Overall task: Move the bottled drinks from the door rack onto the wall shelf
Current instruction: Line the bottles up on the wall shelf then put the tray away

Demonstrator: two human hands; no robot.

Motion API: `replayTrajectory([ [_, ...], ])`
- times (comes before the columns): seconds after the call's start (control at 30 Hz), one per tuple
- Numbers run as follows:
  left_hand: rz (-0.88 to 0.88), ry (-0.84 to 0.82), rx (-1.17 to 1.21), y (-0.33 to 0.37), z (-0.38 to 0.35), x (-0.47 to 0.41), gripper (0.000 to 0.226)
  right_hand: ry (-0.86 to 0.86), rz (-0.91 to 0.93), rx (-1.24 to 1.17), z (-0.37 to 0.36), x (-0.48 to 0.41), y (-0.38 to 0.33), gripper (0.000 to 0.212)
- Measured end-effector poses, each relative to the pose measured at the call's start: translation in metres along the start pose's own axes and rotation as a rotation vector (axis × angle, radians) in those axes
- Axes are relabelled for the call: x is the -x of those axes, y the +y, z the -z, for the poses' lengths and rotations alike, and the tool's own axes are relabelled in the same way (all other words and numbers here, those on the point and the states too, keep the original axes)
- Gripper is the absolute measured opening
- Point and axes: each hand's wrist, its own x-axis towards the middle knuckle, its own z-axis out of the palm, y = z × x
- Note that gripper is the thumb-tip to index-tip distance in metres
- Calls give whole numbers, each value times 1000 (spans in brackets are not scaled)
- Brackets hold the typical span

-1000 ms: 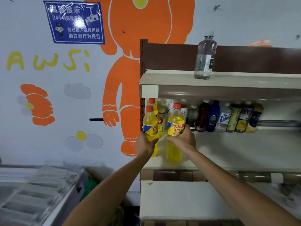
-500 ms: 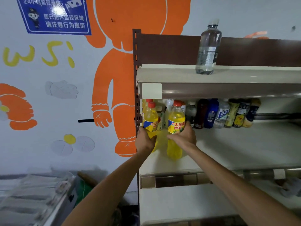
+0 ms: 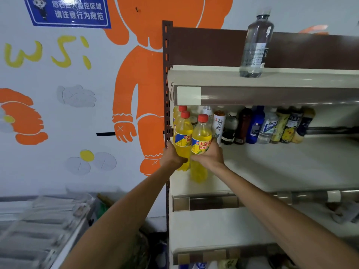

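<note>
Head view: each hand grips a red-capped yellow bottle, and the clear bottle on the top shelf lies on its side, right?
No: head view shows the clear bottle upright on the top shelf. The left hand grips the left yellow bottle, the right hand the right yellow bottle, both red-capped.

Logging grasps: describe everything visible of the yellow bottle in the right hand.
The yellow drink bottle is clear plastic full of yellow liquid, with a red cap and a blue, red and yellow label. It stands upright over the front left of the middle shelf. The right hand grips it at the label's lower edge; a matching bottle stands close on its left.
</note>
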Motion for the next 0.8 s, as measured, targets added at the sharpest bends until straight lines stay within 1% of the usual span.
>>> replayTrajectory([
  [0.03, 9, -31, -85, -4, 4, 3, 86, -18, 0, 6, -5, 2, -1, 79],
  [0.1, 9, -76, -242, -15, 8, 8, 78, -46, 3, 23, -14, 8, -4, 80],
  [0.17, 12, -146, -322, -25, 8, 12, 74, -66, 24, 41, -23, 12, -8, 82],
  [0.27, 22, -332, -281, -36, -1, 15, 96, -60, 41, 30, -36, 14, -14, 90],
  [0.33, 19, -405, -229, -39, -10, 18, 110, -42, 48, 25, -42, 14, -16, 91],
  [0.4, 5, -376, -216, -40, -18, 20, 118, -40, 45, 26, -45, 14, -15, 89],
  [0.43, 1, -348, -203, -42, -21, 20, 118, -42, 46, 26, -46, 13, -14, 89],
  [0.53, -6, -315, -160, -44, -22, 24, 112, -57, 54, 21, -44, 11, -10, 88],
  [0.67, 6, -329, -118, -46, -27, 23, 114, -57, 58, 24, -46, 13, -9, 94],
  [0.8, 34, -320, -56, -47, -28, 24, 103, -53, 52, 36, -46, 16, -7, 96],
])
